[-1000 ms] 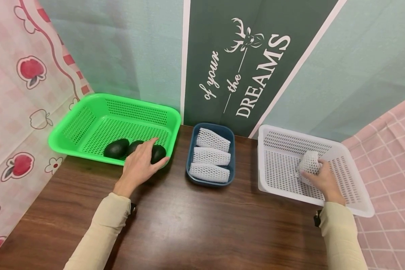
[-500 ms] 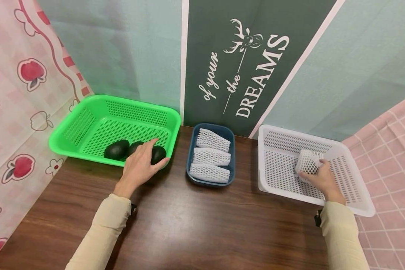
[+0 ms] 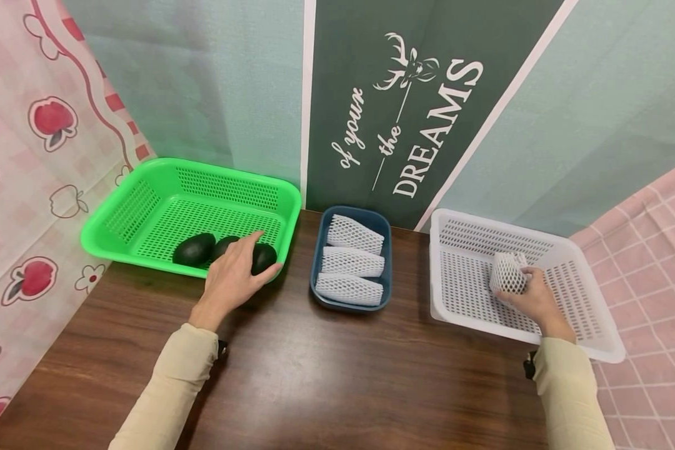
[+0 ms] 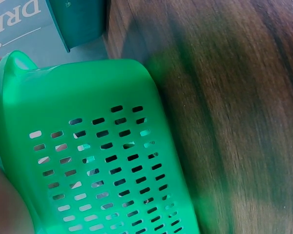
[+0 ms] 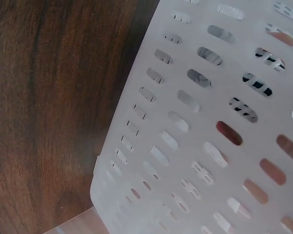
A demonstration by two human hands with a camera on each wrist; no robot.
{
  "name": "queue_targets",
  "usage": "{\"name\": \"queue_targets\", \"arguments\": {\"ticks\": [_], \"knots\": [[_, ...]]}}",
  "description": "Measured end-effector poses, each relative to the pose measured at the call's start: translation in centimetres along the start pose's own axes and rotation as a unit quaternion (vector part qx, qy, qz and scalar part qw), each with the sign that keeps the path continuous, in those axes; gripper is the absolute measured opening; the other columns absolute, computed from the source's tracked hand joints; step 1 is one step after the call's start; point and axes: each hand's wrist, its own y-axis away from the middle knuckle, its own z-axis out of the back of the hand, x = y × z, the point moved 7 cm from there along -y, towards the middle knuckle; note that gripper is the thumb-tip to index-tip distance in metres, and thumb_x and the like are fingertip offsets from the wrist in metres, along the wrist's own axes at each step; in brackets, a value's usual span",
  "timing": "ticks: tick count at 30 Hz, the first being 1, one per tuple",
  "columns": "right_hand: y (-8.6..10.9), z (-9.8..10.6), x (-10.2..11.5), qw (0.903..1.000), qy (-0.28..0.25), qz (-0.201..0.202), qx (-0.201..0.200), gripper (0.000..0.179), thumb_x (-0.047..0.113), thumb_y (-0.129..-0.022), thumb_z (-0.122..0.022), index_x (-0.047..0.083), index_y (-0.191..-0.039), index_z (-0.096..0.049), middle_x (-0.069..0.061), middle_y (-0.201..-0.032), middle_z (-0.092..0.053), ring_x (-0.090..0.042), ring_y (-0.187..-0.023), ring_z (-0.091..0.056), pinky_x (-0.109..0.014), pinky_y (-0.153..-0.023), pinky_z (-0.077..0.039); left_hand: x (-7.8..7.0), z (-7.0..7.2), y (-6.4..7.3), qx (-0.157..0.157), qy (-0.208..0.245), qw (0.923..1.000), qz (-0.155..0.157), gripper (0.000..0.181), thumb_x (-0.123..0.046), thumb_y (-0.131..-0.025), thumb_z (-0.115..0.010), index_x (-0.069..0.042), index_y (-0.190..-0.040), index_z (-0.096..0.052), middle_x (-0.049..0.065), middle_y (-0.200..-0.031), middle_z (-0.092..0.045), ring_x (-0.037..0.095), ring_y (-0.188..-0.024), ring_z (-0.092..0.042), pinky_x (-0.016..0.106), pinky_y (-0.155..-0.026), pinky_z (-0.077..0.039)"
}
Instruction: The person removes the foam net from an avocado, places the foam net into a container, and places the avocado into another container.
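Observation:
In the head view, my left hand (image 3: 233, 272) reaches into the green basket (image 3: 95, 234). Thumb and fingers lie on either side of a dark avocado (image 3: 264, 256) and grip it. Two more avocados, one at the far left (image 3: 194, 250) and one (image 3: 224, 245) partly behind my hand, lie alongside. Over in the white basket (image 3: 444, 300), my right hand (image 3: 534, 300) holds a white foam fruit net (image 3: 508, 272), with dark showing through its mesh. Both wrist views are mostly basket wall: green (image 4: 83, 92) on the left, white (image 5: 156, 122) on the right, hiding most of each grip.
Between the baskets stands a dark blue tray (image 3: 314, 275) with three white foam nets (image 3: 353, 260) laid in a row. All three containers sit on a brown wooden table (image 3: 337, 375), close to the curtain (image 3: 365, 112) behind.
The foam net in my right hand has turned more upright and shifted slightly left, its dark-looking mesh now facing the camera. My left hand has stayed in place.

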Motion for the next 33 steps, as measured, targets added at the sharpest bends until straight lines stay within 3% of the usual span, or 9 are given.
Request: {"name": "queue_targets", "arguments": {"ticks": [10, 26, 33], "knots": [[0.5, 0.6, 0.4, 0.9997, 0.012, 0.009, -0.021, 0.094, 0.042, -0.088, -0.072, -0.012, -0.142, -0.019, -0.046, -0.119, -0.045, -0.05, -0.097, -0.054, -0.044, -0.068, -0.048, 0.2, -0.1, 0.1, 0.008, -0.001, 1.0, 0.004, 0.083, -0.065, -0.088, -0.06, -0.018, -0.152, -0.035, 0.016, -0.146, -0.051, 0.037, -0.129, -0.052, 0.058, -0.085, -0.052], [1.4, 1.1, 1.0, 0.9973, 0.014, 0.031, -0.065, 0.089, 0.038, -0.087, -0.073, -0.01, -0.143, -0.022, -0.047, -0.121, -0.044, -0.053, -0.099, -0.055, -0.046, -0.067, -0.049, 0.0, -0.1, 0.2, 0.005, 0.002, 1.0, 0.002, 0.082, -0.062, -0.088, -0.062, -0.018, -0.152, -0.036, 0.017, -0.145, -0.052, 0.037, -0.128, -0.053, 0.057, -0.085, -0.052], [1.7, 1.6, 2.1, 0.9953, 0.009, 0.051, -0.082, 0.089, 0.036, -0.085, -0.075, -0.01, -0.142, -0.024, -0.049, -0.126, -0.042, -0.056, -0.102, -0.054, -0.057, -0.073, -0.05, 0.0, 0.0, 0.2, 0.001, 0.001, 1.0, 0.0, 0.082, -0.062, -0.088, -0.062, -0.017, -0.152, -0.035, 0.017, -0.144, -0.052, 0.037, -0.127, -0.053, 0.058, -0.085, -0.052]]}}
